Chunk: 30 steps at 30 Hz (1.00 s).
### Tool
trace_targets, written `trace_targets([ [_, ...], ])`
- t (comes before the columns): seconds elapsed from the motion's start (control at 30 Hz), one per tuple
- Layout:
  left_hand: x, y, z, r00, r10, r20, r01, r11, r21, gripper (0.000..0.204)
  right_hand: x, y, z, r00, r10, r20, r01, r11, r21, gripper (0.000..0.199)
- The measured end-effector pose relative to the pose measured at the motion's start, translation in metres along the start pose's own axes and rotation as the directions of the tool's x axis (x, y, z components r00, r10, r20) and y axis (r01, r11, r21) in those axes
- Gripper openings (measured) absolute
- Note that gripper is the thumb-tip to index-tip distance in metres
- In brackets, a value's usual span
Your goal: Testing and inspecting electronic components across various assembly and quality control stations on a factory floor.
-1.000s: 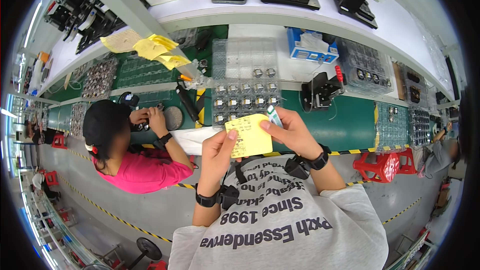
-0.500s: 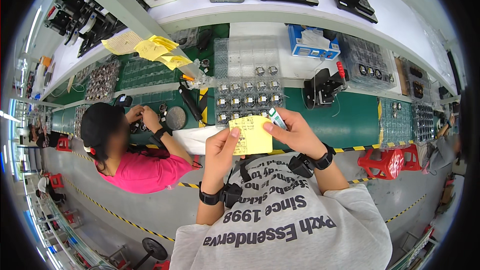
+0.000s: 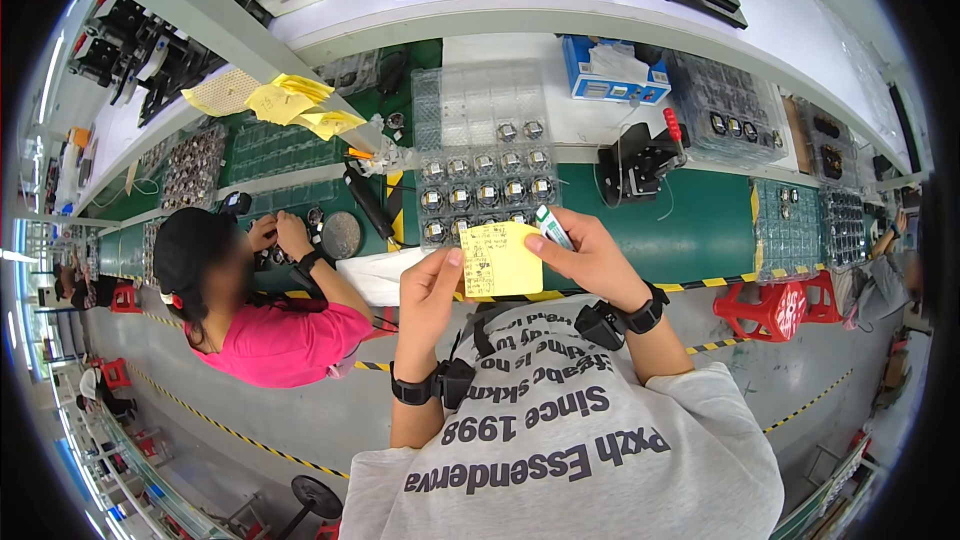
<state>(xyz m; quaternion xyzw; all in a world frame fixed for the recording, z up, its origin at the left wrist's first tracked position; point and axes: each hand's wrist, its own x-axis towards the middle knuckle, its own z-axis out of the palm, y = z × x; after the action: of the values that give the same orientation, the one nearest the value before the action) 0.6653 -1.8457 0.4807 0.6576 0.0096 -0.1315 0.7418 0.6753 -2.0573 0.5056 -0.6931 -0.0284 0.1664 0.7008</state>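
A yellow paper note (image 3: pixel 515 265) with handwriting on it is held in front of me between both hands. My left hand (image 3: pixel 432 285) pinches its left edge between thumb and fingers. On the other side, my right hand (image 3: pixel 585 255) grips the upper right corner with the thumb on top. A white and green tube-like item (image 3: pixel 553 227) is also tucked in my right hand, sticking up past the fingers; its exact kind is unclear. Just beyond the note lies a clear plastic tray (image 3: pixel 485 165) with rows of small round parts, its near end partly hidden by the note.
A co-worker in a pink shirt (image 3: pixel 280 340) handles small parts at my left. On the green bench (image 3: pixel 580 210) stand a black fixture with a red handle (image 3: pixel 640 165), a blue box (image 3: pixel 615 75) and stacked trays (image 3: pixel 725 110). A shelf edge (image 3: pixel 560 20) crosses above. Red stools (image 3: pixel 765 310) stand right.
The note has turned slightly and sits a little lower at its left edge, and my left hand has shifted slightly left. Both hands keep their hold. The whole view has shifted slightly.
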Motion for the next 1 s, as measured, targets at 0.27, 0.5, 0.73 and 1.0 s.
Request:
trace_targets([
  [0.27, -0.003, -0.073, -0.054, 0.996, -0.091, -0.027, 0.068, 0.483, 0.873, 0.034, -0.004, 0.044, -0.031, 0.984, -0.008, -0.181, -0.056, 0.935, -0.350, 0.025],
  [0.5, -0.033, -0.113, -0.074, 0.914, -0.405, -0.029, 0.187, 0.358, 0.915, 0.045, -0.021, 0.074, -0.049, 0.959, 0.047, -0.281, -0.153, 0.917, -0.369, 0.025],
  [0.73, -0.028, -0.115, -0.082, 0.913, -0.405, -0.045, 0.186, 0.317, 0.930, 0.044, -0.022, 0.083, -0.055, 0.950, 0.075, -0.302, -0.196, 0.899, -0.391, 0.026],
  [1.0, -0.011, -0.115, -0.083, 0.944, -0.330, 0.011, 0.104, 0.327, 0.939, 0.043, -0.008, 0.126, -0.065, 0.930, 0.082, -0.359, -0.225, 0.898, -0.377, 0.024],
])
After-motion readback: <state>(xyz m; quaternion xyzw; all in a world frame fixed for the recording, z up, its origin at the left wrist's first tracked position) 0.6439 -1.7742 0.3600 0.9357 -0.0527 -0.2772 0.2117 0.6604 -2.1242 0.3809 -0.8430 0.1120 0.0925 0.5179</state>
